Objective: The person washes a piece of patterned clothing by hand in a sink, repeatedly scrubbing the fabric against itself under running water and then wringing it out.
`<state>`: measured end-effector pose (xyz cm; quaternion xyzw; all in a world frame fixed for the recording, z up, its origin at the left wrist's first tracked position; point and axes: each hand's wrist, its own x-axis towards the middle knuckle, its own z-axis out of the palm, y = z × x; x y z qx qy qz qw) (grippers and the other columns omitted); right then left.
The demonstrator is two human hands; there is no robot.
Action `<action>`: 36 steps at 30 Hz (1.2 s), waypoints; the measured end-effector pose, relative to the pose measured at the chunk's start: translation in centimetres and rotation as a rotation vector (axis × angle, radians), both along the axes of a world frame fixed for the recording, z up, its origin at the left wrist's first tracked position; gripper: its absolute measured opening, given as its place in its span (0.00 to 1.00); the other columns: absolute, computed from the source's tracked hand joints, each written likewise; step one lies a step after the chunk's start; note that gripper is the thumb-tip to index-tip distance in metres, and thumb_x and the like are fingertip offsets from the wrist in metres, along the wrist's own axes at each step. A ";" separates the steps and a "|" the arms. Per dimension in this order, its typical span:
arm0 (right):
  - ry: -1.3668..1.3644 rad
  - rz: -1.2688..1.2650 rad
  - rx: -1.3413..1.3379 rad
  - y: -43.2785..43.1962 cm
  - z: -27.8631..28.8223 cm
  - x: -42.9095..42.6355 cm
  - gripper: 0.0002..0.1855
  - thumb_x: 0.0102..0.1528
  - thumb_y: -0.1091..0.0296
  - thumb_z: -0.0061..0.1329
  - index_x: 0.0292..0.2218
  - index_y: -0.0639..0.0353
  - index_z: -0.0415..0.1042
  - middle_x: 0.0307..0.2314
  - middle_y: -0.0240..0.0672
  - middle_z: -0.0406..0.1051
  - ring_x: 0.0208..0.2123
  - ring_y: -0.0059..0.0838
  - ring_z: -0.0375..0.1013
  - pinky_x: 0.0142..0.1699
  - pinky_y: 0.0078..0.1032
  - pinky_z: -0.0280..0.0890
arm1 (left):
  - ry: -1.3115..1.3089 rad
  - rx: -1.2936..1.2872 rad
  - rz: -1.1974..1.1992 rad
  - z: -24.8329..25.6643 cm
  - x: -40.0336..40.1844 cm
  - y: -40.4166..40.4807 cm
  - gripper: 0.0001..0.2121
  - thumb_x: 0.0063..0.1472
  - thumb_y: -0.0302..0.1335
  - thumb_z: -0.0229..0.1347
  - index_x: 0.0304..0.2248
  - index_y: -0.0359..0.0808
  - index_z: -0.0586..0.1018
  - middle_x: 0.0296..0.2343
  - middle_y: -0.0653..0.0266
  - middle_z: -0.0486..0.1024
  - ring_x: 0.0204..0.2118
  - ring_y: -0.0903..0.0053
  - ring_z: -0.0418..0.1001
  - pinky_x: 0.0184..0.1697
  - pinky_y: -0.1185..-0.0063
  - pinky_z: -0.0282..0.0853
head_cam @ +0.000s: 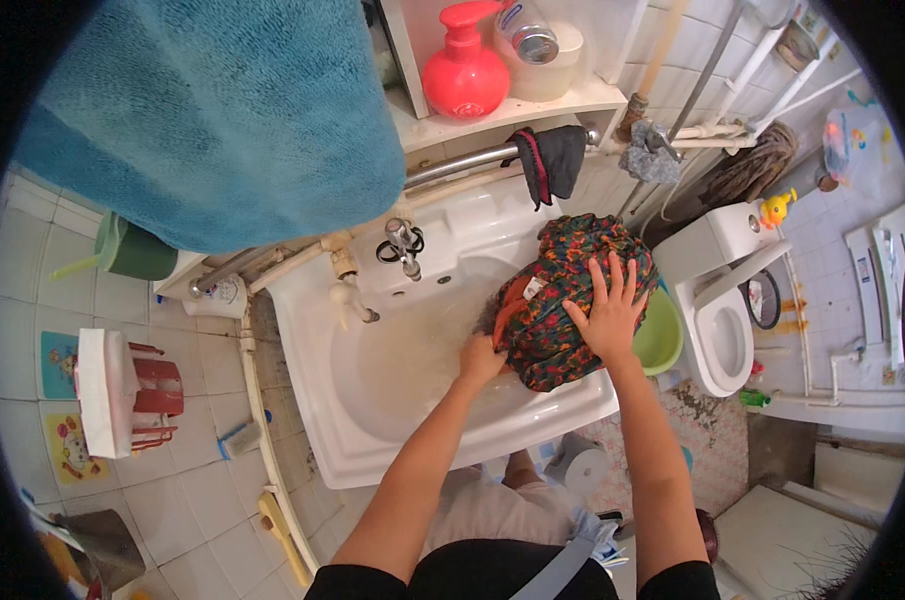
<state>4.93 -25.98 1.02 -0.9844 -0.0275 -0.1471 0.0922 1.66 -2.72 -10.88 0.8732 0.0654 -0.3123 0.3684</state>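
A dark floral cloth garment [565,307] with a reddish-orange lining and a small white tag lies bunched at the right end of a white washbasin [321,442]. My left hand [484,360] grips its left edge, fingers curled in the lining. Spread flat on top of the bundle is my right hand [610,307], its fingers apart and not gripping. Cloudy water [407,360] stands in the basin, and part of the garment hangs down towards it. Behind the basin stands a chrome faucet [403,247].
A blue towel [235,120] hangs at the upper left. A red pump bottle [467,67] stands on the shelf above a rail with a dark cloth [553,161]. Right of the basin are a green tub [658,334] and a toilet [722,341]. A toilet-paper roll [583,469] is below.
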 end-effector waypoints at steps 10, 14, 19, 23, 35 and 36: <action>0.141 0.005 0.036 -0.8 0.9 0.0 0.41 0.51 0.33 0.45 0.61 0.32 0.50 0.63 0.31 0.42 0.65 0.47 0.34 0.57 0.72 0.37 | -0.167 -0.211 0.072 5.6 -2.6 2.9 0.16 0.50 0.33 0.55 0.35 0.30 0.74 0.26 0.48 0.76 0.31 0.57 0.75 0.37 0.68 0.69; 0.229 -0.007 0.174 -2.0 1.5 -0.1 0.36 0.56 0.32 0.36 0.61 0.32 0.51 0.63 0.30 0.41 0.66 0.43 0.31 0.60 0.68 0.31 | -0.341 -0.198 -0.032 16.9 -0.8 1.2 0.14 0.49 0.32 0.54 0.31 0.28 0.74 0.22 0.51 0.76 0.28 0.61 0.76 0.33 0.70 0.69; 0.367 0.013 0.479 -3.3 2.7 0.1 0.34 0.59 0.35 0.30 0.62 0.34 0.49 0.64 0.27 0.40 0.66 0.38 0.30 0.63 0.58 0.25 | -0.538 -0.311 -0.037 22.8 4.6 -4.8 0.11 0.50 0.26 0.53 0.32 0.27 0.77 0.23 0.66 0.75 0.25 0.81 0.72 0.30 0.78 0.68; 0.295 0.019 1.096 -5.5 0.8 0.8 0.38 0.60 0.34 0.23 0.65 0.43 0.40 0.63 0.34 0.44 0.66 0.37 0.30 0.66 0.45 0.23 | -0.550 -0.531 0.045 23.0 9.2 -11.9 0.10 0.55 0.29 0.56 0.31 0.27 0.77 0.23 0.67 0.75 0.26 0.80 0.71 0.31 0.78 0.66; -0.017 0.029 0.318 -3.5 6.3 -0.5 0.55 0.41 0.33 0.55 0.63 0.47 0.47 0.63 0.42 0.37 0.64 0.51 0.38 0.58 0.67 0.36 | 0.293 -0.671 0.131 20.4 13.9 -16.4 0.37 0.66 0.53 0.30 0.58 0.24 0.54 0.55 0.42 0.58 0.56 0.57 0.62 0.59 0.68 0.55; -0.042 0.038 0.266 -2.9 5.5 0.2 0.55 0.41 0.30 0.54 0.62 0.47 0.50 0.61 0.42 0.44 0.63 0.49 0.43 0.55 0.71 0.35 | 0.280 -0.660 0.115 20.9 14.0 -15.6 0.34 0.66 0.50 0.34 0.57 0.26 0.58 0.54 0.43 0.61 0.54 0.57 0.64 0.58 0.67 0.57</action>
